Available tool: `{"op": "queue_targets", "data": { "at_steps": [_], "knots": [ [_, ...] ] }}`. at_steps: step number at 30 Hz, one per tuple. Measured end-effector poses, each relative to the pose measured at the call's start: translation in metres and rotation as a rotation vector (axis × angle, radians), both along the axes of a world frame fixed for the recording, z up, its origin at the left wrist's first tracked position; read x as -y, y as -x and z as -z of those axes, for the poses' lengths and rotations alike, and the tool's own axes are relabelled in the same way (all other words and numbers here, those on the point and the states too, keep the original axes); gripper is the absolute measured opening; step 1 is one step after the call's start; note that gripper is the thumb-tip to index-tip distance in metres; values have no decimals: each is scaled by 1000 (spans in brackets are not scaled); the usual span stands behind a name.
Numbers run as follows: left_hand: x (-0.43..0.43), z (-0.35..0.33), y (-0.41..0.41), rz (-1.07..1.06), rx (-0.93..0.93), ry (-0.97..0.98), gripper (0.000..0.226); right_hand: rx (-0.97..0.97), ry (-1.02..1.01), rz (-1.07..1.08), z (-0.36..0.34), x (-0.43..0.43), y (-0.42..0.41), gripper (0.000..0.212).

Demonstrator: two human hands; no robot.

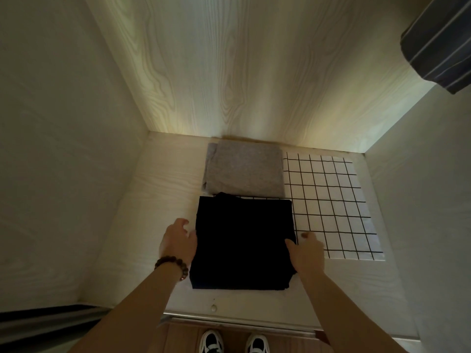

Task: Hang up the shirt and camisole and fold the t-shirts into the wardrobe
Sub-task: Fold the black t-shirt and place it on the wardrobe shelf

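Observation:
A folded black t-shirt (242, 240) lies on the wardrobe floor (158, 189), near its front edge. Behind it sits a folded grey t-shirt (244, 169). To the right of both lies a folded white garment with a black grid pattern (331, 207), and the black one overlaps its edge. My left hand (178, 240) is at the black t-shirt's left edge, fingers loosely curled and touching it. My right hand (308, 253) rests at its right edge, fingers relaxed. A striped dark shirt (438, 39) hangs at the top right.
The wardrobe's pale wood back panel (242, 72) and side walls (63, 149) close in the space. A sliding-door track (229, 318) runs along the front. My two shoes (234, 342) stand on the wooden floor below. A dark striped cloth (46, 314) shows at the lower left.

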State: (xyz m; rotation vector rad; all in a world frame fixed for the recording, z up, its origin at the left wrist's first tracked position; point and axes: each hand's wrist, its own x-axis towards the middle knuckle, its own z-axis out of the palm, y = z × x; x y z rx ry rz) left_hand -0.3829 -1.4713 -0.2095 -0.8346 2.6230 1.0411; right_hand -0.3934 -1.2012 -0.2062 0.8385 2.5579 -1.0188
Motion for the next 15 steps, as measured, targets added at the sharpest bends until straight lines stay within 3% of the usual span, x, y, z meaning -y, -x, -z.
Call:
{"op": "queue_targets", "data": {
  "at_steps": [2, 5, 10, 15],
  "knots": [
    [-11, 1, 4, 146, -182, 198, 31, -237, -299, -166, -2, 13, 3, 44],
    [-36, 12, 21, 445, -335, 373, 39, -456, -458, -530, 10, 44, 20, 41],
    [-55, 43, 42, 735, -14, 500, 61, -210, -557, -971, 40, 70, 42, 69],
    [-28, 55, 39, 777, -9, 497, 85, -151, -637, -883, 49, 38, 40, 66]
  ]
}}
